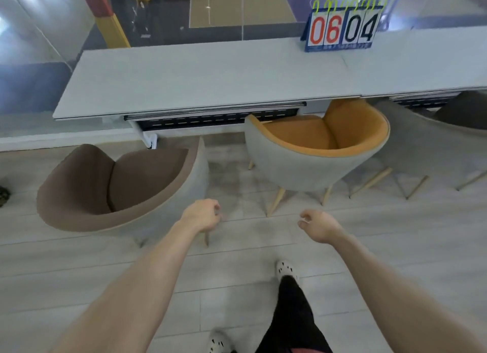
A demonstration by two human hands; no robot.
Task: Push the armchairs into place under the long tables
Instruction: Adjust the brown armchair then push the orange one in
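A long pale grey table [200, 81] runs across the upper view. A brown-lined armchair [118, 184] stands out on the floor to the left, turned sideways with its seat facing right, clear of the table. An orange-lined armchair [316, 147] sits with its front edge tucked under the table. A third grey-shelled armchair [427, 139] is partly under the table at far right. My left hand [204, 214] hovers loosely curled just beside the brown chair's grey shell, holding nothing. My right hand [317, 225] hangs loosely curled in front of the orange chair, apart from it.
A flip scoreboard [342, 27] reading 06 04 stands on the table at the back right. A glass wall [39, 49] lies beyond the table. My feet in white clogs [286, 269] stand on the pale plank floor [79, 286].
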